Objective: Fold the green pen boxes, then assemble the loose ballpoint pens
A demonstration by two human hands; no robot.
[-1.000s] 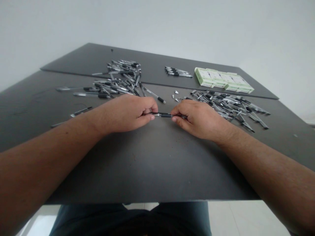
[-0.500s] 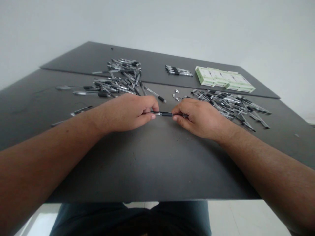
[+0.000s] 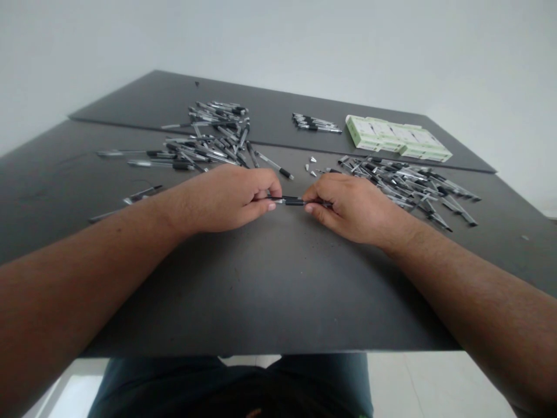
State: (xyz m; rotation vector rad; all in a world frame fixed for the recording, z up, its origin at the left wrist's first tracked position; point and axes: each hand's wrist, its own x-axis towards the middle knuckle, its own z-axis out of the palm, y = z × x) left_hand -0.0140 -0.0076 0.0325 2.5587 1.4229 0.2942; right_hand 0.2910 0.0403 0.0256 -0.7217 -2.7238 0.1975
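Between my two hands, low over the dark table [image 3: 282, 290], black-and-clear pen parts [image 3: 295, 202] lie in line from one hand to the other. My left hand [image 3: 246, 197] pinches their left end between thumb and fingers. The right end is in the closed fingers of my right hand [image 3: 348, 206]. How many pieces are held cannot be made out, as the fingers hide both ends. Just beyond my left hand lies a single pen [image 3: 275, 165]. Small silvery tips [image 3: 312, 167] rest beyond my right hand.
A large heap of pens [image 3: 213, 148] spreads behind my left hand, and another pile [image 3: 409, 186] lies beyond my right. Farther back are a small row of pens [image 3: 317, 123] and green-and-white boxes [image 3: 398, 138]. A few pens [image 3: 141, 195] lie by my left forearm.
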